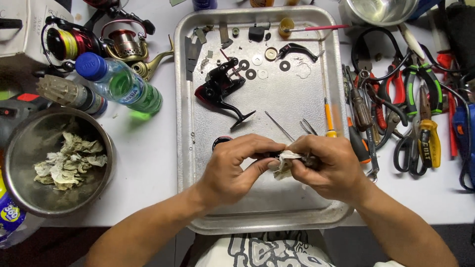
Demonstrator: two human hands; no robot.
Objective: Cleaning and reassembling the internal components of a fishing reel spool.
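Both my hands meet over the near part of a metal tray point(297, 106). My left hand point(232, 165) pinches a small dark part, mostly hidden by the fingers. My right hand point(326, 165) presses a crumpled piece of tissue point(284, 162) against that part. A black and red fishing reel body point(220, 89) lies further back in the tray with several washers point(252, 66) and a black handle arm point(297, 49). A black round part point(221, 142) sits just behind my left hand.
A steel bowl point(22, 143) holding used tissue wads stands at the left. Two bottles point(118, 81) and other reels point(94, 42) lie at the back left. Pliers, scissors and screwdrivers point(396, 113) crowd the right side. Another bowl point(381, 10) sits at the back right.
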